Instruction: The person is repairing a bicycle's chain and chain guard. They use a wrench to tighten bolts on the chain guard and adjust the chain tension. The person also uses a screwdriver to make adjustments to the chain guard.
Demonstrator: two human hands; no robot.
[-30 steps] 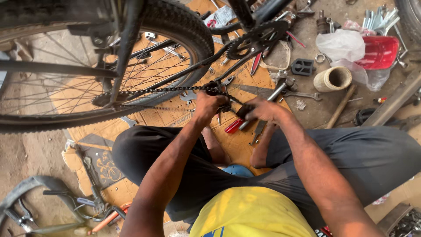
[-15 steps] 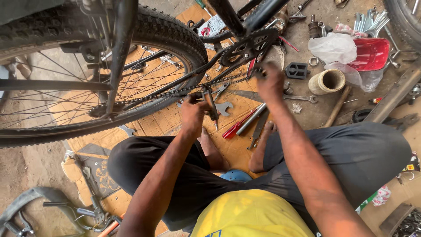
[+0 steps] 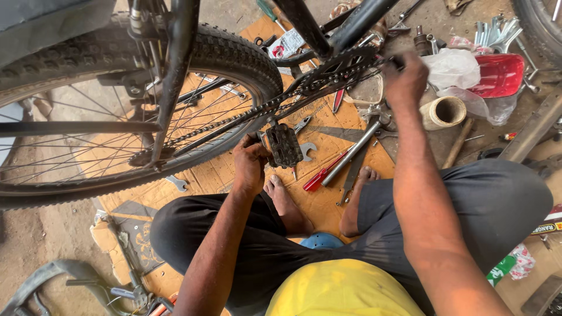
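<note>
The black blocky bicycle pedal, below the chain, is being gripped by the left hand, fingers closed around it, apparently steadying the crank. The right hand is being closed on the black toothed chainring's far edge.

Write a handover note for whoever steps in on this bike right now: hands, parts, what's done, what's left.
Left hand: fingers closed on the black pedal.
Right hand: up at the chainring; the grip itself is hidden.
Chain sits on the chainring and runs back toward the rear wheel.
Red-handled screwdriver, metal bar and spanner lie on the cardboard by the feet.
Done: chain looks seated at the front.
Left: probably turning the pedal to check that it runs.
</note>
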